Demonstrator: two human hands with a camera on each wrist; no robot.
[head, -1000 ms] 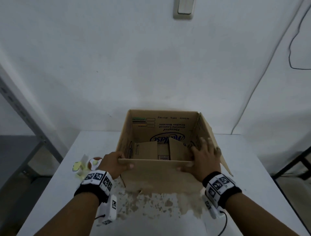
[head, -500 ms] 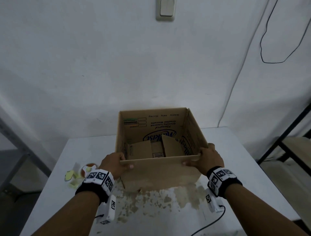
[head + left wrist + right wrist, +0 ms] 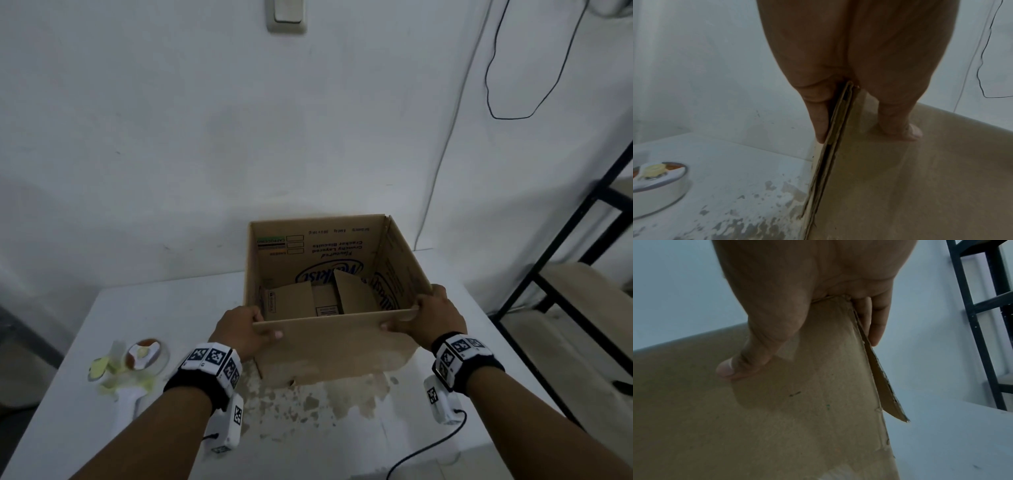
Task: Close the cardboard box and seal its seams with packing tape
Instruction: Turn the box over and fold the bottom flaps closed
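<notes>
While open-topped cardboard box (image 3: 337, 346) sits on white table (image 3: 137, 315), left hand (image 3: 239, 330) grips near-left corner, right hand (image 3: 432, 317) grips near-right corner, tape dispenser (image 3: 132, 370) at left.

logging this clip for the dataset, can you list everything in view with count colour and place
cardboard box: one, brown, open-topped, on the table's middle against the wall
loose cardboard pieces: a few, brown, inside the box on its bottom
tape dispenser: one, white and pale yellow with a brownish roll, on the table left of the box
table: one, white with worn brown patches by the near edge
wall switch: one, off-white, high on the wall
cable: one, black, hanging on the wall at upper right
shelf frame: one, black, right of the table
left hand: grips the box's near-left corner
right hand: grips the box's near-right corner
</notes>
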